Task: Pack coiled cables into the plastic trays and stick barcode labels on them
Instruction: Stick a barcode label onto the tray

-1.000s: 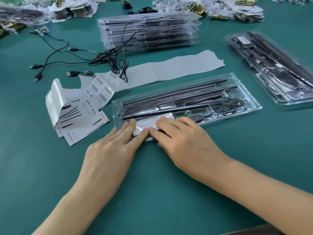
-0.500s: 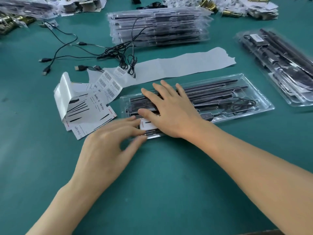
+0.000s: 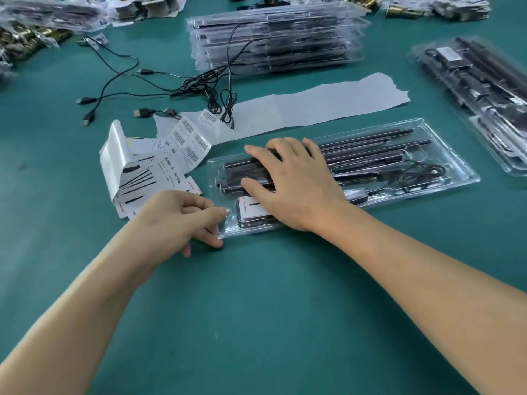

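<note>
Right grip (image 3: 296, 186) lies flat, released, on the tray (image 3: 463, 175); left grip (image 3: 176, 220), seemingly pinching its near corner, could tip the cable (image 3: 419, 175) out.

Head view, forward-down, near table (image 3: 256, 323); edges apparently warped.

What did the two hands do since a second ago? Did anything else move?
Both hands' fingertips left the white label they were pressing. The right hand slid forward and now lies flat across the clear tray. The left hand drew back to the tray's near left corner and grips its edge. The tray, barcode sheet and loose cables stayed put.
</note>
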Demonstrator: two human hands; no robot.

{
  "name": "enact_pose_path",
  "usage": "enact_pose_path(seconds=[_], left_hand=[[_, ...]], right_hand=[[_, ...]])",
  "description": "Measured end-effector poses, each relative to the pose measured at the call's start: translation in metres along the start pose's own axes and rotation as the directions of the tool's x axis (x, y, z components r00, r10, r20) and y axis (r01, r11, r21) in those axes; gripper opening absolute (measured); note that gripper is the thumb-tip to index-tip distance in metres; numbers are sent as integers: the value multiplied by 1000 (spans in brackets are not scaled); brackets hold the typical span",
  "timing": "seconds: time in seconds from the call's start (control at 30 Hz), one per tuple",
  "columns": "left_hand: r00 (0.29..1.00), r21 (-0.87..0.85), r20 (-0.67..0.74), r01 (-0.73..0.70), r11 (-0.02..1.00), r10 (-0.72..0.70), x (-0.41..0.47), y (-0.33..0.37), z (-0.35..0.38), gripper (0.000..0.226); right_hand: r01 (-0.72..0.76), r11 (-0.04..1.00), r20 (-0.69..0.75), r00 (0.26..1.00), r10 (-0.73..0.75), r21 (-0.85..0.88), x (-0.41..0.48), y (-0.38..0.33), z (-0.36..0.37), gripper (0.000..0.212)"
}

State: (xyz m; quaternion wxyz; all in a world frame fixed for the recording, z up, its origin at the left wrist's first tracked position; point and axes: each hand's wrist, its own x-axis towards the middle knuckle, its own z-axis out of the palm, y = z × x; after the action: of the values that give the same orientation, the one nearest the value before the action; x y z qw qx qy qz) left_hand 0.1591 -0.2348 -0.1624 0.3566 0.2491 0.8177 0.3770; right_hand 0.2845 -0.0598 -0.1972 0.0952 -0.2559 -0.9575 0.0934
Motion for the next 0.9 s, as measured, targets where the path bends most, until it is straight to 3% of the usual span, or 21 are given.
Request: enact_pose_path(seconds=[0.3, 0.53, 0.9], left_hand=[[997, -245, 79, 29, 969, -10, 0, 8, -1, 12], [977, -185, 215, 42, 982, -2, 0, 7, -3, 19], [987, -193, 161, 36, 981, -5, -6, 10, 4, 8]], right_hand=[[-2, 1000, -139, 990, 4, 14, 0, 1, -11, 63], [18, 1000, -167, 986, -16, 9, -8, 1, -14, 65], [24, 1000, -170, 985, -26, -14, -12, -1, -18, 65]])
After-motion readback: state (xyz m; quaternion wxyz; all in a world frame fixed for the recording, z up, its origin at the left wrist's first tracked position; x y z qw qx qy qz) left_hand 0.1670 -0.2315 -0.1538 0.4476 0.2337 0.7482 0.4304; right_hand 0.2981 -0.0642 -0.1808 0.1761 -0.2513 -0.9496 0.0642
